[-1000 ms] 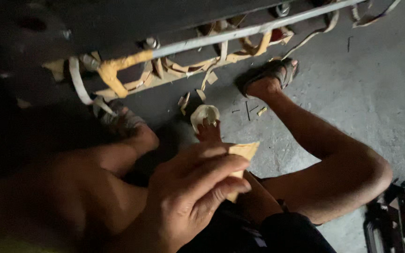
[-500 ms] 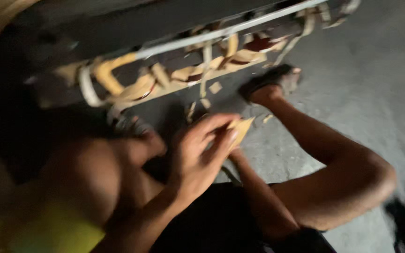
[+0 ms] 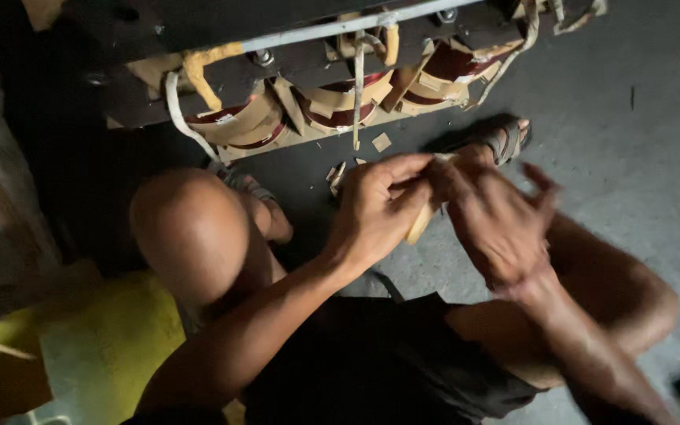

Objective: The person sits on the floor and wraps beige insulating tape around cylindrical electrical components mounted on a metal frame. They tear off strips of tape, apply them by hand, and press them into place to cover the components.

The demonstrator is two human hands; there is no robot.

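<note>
The left hand (image 3: 375,208) and the right hand (image 3: 497,224) meet in front of the person's raised knees, both closed on a small flat tan strip of stiff paper-like material (image 3: 421,224). The left hand's thumb and fingers pinch its upper part; the right hand grips it from the other side, fingers partly spread and blurred. The strip's lower end shows between the two hands, above the grey concrete floor (image 3: 655,157).

Ahead of the hands stands a dark metal frame crossed by a pale horizontal bar (image 3: 332,30). The frame holds reddish-brown coils wrapped in tan insulating strips (image 3: 332,106); several strips hang loose from it, and a white cord (image 3: 179,114) droops at its left end. Small tan offcuts (image 3: 382,142) lie on the floor just below the frame. A sandalled foot (image 3: 505,140) rests on the floor near the frame's right part.
</note>
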